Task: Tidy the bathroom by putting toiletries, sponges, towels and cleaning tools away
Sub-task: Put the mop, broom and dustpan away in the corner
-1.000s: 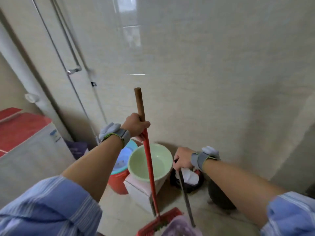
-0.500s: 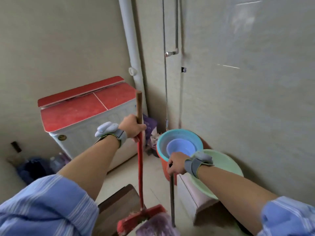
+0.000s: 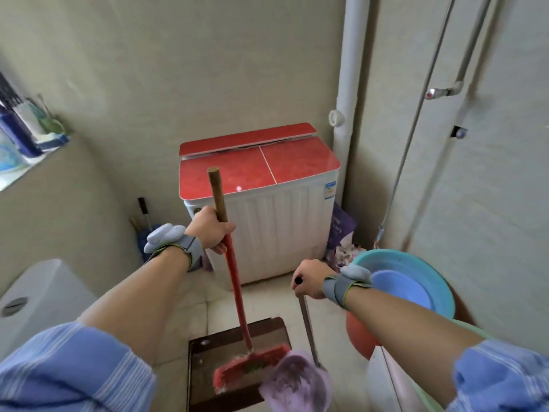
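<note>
Left hand (image 3: pixel 212 230): fingers wrapped around the broom (image 3: pixel 237 298) shaft where bare wood meets the red section; shaft near upright, red bristle head down over a dark floor mat (image 3: pixel 208 352). Right hand (image 3: pixel 309 282): closed around the top of the dustpan (image 3: pixel 297 382) handle; lilac pan touching the bristles on their right. Both tools stand before the red-lidded washing machine (image 3: pixel 267 203), left of the stacked basins (image 3: pixel 395 260)

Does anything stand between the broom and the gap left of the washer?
No floor obstacle shows between the broom and that gap; the gap already holds blue tools beside the washer, partly hidden by the left hand.
</note>
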Demonstrator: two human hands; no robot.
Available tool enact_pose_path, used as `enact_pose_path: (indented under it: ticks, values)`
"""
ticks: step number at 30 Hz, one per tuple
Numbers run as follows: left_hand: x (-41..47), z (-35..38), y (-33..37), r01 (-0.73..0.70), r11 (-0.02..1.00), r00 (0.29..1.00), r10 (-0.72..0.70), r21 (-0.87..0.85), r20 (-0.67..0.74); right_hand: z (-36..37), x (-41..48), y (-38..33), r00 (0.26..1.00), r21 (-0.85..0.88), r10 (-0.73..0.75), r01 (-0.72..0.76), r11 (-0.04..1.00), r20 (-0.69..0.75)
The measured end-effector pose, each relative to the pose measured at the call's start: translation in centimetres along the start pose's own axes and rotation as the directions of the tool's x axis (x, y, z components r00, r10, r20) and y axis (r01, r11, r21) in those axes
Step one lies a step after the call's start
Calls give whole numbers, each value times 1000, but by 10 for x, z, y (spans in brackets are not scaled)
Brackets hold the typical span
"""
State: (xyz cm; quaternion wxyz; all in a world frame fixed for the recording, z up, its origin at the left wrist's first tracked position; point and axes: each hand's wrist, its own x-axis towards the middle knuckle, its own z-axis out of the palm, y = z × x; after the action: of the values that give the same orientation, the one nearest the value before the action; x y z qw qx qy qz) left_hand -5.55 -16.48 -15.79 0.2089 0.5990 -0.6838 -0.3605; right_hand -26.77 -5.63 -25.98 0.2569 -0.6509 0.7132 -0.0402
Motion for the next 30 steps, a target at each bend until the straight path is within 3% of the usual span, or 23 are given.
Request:
enact_pose_path:
  ticks: [11, 20, 30]
  values:
    - [105, -101, -65, 77, 997, 996, -75, 32, -46, -19, 144, -93, 998, -54, -45, 48, 997, 53]
    - [165, -140, -126, 197, 980, 968, -194, 3, -156, -12, 246, -139, 985, -56, -124, 132, 990, 117]
    - [213, -196, -208, 400, 903, 832, -429, -153, -353, 4, 380, -209, 914, -99, -313, 347, 932, 258]
